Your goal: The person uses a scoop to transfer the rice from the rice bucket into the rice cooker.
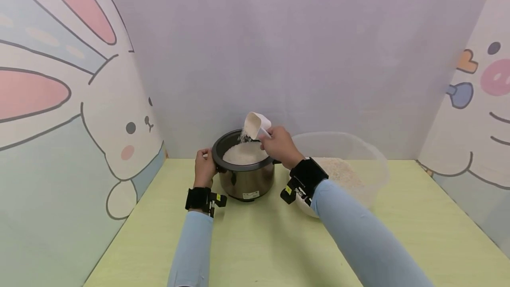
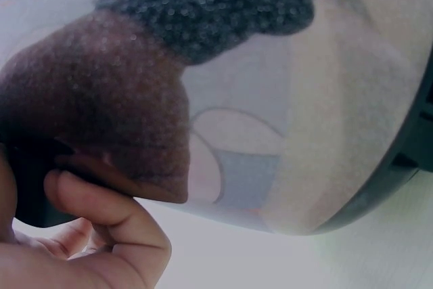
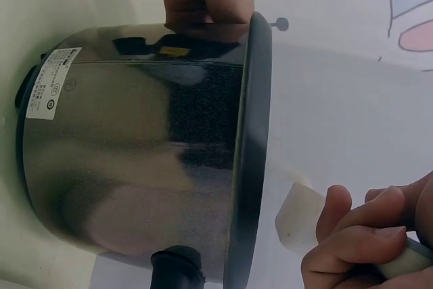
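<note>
A rice cooker (image 1: 248, 184) with a shiny metallic body and dark rim stands lidless, a mound of white rice (image 1: 244, 155) inside it. My left hand (image 1: 204, 169) grips the black handle (image 2: 37, 191) on its left side, fingers curled around it in the left wrist view. Above the opening, my right hand (image 1: 280, 146) holds a white scoop (image 1: 260, 121) by its handle. The scoop is tilted to the left, and grains fall from its lip into the cooker. In the right wrist view, the scoop (image 3: 300, 218) shows beyond the dark rim, partly hidden by fingers.
To the right, a large translucent tub (image 1: 380, 163) holds more rice (image 1: 338, 169), partly behind the right forearm. A pale wall (image 1: 279, 56) rises close behind the cooker, and cartoon-printed panels flank the yellow-green table (image 1: 247, 242).
</note>
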{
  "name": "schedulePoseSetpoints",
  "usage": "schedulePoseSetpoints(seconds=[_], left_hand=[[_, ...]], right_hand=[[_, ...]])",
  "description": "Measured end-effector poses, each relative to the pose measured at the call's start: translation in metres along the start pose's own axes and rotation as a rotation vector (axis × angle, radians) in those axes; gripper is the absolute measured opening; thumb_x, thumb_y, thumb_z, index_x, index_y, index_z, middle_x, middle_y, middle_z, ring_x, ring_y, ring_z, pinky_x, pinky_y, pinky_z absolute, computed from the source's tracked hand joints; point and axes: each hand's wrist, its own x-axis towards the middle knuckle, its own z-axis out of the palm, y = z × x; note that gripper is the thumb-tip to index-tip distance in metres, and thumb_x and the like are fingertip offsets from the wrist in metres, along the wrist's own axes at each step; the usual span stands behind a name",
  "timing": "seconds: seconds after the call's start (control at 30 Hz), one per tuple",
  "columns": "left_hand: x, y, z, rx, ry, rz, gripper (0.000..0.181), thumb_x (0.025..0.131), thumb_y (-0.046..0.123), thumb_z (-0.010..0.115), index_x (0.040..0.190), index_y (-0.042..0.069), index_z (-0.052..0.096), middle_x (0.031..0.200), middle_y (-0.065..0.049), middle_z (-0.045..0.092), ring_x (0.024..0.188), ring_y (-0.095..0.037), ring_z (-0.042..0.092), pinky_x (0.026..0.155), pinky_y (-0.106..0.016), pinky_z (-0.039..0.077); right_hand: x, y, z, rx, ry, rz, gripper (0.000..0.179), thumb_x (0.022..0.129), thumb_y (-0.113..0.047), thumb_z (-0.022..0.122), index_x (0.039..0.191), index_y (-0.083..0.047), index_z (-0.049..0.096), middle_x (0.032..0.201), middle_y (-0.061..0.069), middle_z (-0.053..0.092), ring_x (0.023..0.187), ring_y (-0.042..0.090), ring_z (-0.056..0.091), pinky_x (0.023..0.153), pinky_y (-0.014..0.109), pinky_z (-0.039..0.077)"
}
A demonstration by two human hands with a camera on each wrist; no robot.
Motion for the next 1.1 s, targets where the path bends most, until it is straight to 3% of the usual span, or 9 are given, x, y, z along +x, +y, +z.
schedulePoseSetpoints(seconds=[0.23,0.43,0.6,0.87,1.1], left_hand=[[-0.001,0.001,0.001,0.003,-0.003,0.007,0.041,0.111,0.034,0.045,0.136,0.002,0.045,0.103,-0.013,0.048,0.069,-0.014,0.056,0.058,-0.025,0.052],[-0.001,0.0,0.001,0.01,0.001,0.012,0.041,0.111,0.034,0.046,0.135,0.002,0.045,0.103,-0.013,0.049,0.068,-0.014,0.056,0.058,-0.025,0.052],[-0.001,0.0,-0.001,0.014,0.001,0.016,0.042,0.111,0.035,0.046,0.136,0.002,0.045,0.103,-0.013,0.049,0.07,-0.015,0.057,0.058,-0.025,0.052],[-0.001,0.0,-0.001,0.015,0.006,0.014,0.04,0.111,0.034,0.046,0.136,0.002,0.046,0.103,-0.013,0.049,0.071,-0.015,0.057,0.059,-0.025,0.052],[0.0,0.0,-0.001,0.015,0.009,0.012,0.042,0.11,0.034,0.047,0.136,0.001,0.046,0.102,-0.013,0.049,0.071,-0.015,0.058,0.059,-0.025,0.053]], right_hand=[[0.003,0.004,0.006,-0.045,0.017,-0.043,0.027,0.108,-0.013,0.051,0.114,0.008,0.065,0.1,0.017,0.065,0.079,0.021,0.053,0.058,0.03,0.038],[0.002,0.005,0.009,-0.072,0.001,-0.09,0.023,0.108,-0.014,0.052,0.11,0.004,0.066,0.09,0.013,0.064,0.07,0.019,0.047,0.057,0.03,0.036],[0.003,0.005,0.012,-0.158,-0.006,-0.156,0.024,0.108,-0.014,0.053,0.106,0.005,0.067,0.085,0.011,0.064,0.069,0.019,0.049,0.061,0.03,0.038],[0.006,0.006,0.016,-0.258,-0.001,-0.254,0.022,0.106,-0.01,0.054,0.105,0.007,0.067,0.084,0.012,0.066,0.069,0.019,0.055,0.064,0.031,0.043],[0.012,0.007,0.018,-0.292,-0.015,-0.277,0.019,0.107,-0.01,0.054,0.104,0.004,0.066,0.085,0.011,0.066,0.07,0.02,0.055,0.066,0.032,0.043]])
